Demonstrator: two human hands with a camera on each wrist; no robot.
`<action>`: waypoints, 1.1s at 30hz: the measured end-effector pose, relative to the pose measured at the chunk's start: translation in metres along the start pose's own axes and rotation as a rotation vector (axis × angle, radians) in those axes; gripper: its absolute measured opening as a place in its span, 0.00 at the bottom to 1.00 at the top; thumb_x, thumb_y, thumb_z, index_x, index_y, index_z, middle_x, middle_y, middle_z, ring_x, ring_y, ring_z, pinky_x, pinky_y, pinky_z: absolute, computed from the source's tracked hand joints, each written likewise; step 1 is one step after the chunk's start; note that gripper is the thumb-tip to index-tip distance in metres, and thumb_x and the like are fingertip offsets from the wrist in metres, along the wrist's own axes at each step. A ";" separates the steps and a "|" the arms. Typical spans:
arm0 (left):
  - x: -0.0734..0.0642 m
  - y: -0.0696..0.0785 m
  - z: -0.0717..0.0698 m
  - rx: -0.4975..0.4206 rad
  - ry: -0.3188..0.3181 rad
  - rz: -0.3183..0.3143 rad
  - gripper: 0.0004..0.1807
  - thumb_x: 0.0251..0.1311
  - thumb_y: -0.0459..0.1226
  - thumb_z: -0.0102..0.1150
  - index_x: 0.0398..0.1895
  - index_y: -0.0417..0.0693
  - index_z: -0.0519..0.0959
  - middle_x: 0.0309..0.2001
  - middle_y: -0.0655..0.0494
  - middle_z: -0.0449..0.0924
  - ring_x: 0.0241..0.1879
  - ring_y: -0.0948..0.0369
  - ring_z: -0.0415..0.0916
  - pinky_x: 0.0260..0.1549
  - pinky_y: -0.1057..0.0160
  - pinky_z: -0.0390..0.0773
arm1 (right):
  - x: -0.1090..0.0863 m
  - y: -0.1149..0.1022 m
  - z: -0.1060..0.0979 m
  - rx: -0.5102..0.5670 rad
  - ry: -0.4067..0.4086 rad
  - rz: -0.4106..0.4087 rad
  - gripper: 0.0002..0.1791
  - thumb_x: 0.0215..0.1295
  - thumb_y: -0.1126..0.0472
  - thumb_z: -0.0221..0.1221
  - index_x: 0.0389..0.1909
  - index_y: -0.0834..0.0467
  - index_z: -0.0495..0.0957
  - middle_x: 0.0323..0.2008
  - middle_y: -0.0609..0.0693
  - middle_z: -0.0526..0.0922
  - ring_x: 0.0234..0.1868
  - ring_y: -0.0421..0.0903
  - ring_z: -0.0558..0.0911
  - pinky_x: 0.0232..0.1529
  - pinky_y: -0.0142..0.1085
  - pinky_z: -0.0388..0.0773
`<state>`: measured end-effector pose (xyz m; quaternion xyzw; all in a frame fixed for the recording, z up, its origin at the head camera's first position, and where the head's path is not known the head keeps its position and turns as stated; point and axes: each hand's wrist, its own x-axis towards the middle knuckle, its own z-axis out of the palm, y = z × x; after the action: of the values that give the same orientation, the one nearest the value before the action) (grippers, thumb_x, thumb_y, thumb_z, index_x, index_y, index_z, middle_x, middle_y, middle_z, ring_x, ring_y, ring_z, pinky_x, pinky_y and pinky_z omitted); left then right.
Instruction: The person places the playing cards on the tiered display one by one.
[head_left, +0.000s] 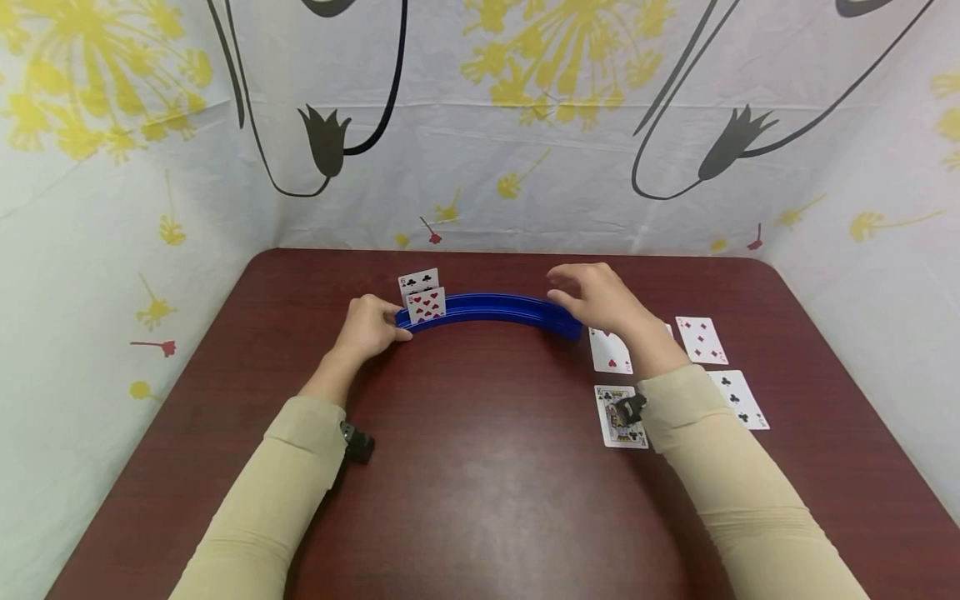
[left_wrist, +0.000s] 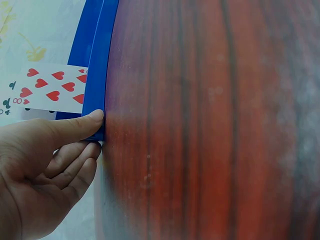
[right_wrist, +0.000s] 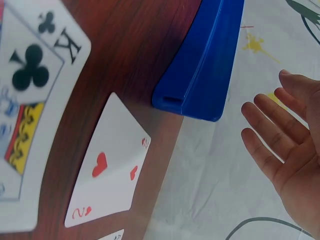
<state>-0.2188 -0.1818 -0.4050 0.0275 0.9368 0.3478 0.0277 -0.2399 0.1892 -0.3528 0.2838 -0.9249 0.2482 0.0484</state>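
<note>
A curved blue playing card holder (head_left: pixel 495 307) stands toward the back of the table. At its left end my left hand (head_left: pixel 367 329) pinches it, with the thumb (left_wrist: pixel 95 116) on the front face and the fingers around the end. Two cards stand in the holder beside that hand: an eight of hearts (head_left: pixel 426 307) in front and a six of clubs (head_left: pixel 417 279) behind, partly covered. My right hand (head_left: pixel 600 296) hovers by the holder's right end, fingers extended and apart from it in the right wrist view, holding nothing.
Several cards lie face up on the right: a two of hearts (head_left: pixel 611 353), a king of clubs (head_left: pixel 611 421), a diamonds card (head_left: pixel 701 340) and a clubs card (head_left: pixel 741 402). My right forearm partly covers some. Patterned cloth (head_left: pixel 480 183) hangs behind the dark wooden table (head_left: pixel 480 467).
</note>
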 end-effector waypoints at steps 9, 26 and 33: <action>0.001 0.000 0.001 -0.001 0.008 0.009 0.26 0.53 0.34 0.77 0.56 0.33 0.82 0.47 0.37 0.86 0.48 0.50 0.83 0.47 0.50 0.83 | -0.007 0.009 -0.008 -0.035 0.008 0.001 0.18 0.69 0.62 0.64 0.55 0.66 0.81 0.49 0.62 0.86 0.51 0.59 0.84 0.52 0.54 0.78; 0.002 0.000 0.000 -0.004 0.001 0.002 0.27 0.54 0.34 0.76 0.57 0.33 0.82 0.48 0.37 0.85 0.48 0.50 0.82 0.48 0.50 0.83 | -0.028 0.033 -0.030 -0.104 0.009 0.055 0.17 0.69 0.64 0.63 0.54 0.70 0.80 0.47 0.65 0.86 0.48 0.60 0.86 0.51 0.55 0.79; 0.001 -0.001 0.001 -0.004 0.001 -0.002 0.27 0.54 0.34 0.76 0.57 0.33 0.82 0.48 0.37 0.85 0.47 0.51 0.82 0.48 0.51 0.83 | -0.040 0.042 -0.039 -0.104 -0.002 0.073 0.18 0.69 0.64 0.63 0.54 0.71 0.80 0.47 0.66 0.86 0.47 0.61 0.86 0.50 0.55 0.80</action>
<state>-0.2201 -0.1822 -0.4065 0.0262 0.9362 0.3494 0.0278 -0.2320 0.2582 -0.3464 0.2475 -0.9463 0.2012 0.0530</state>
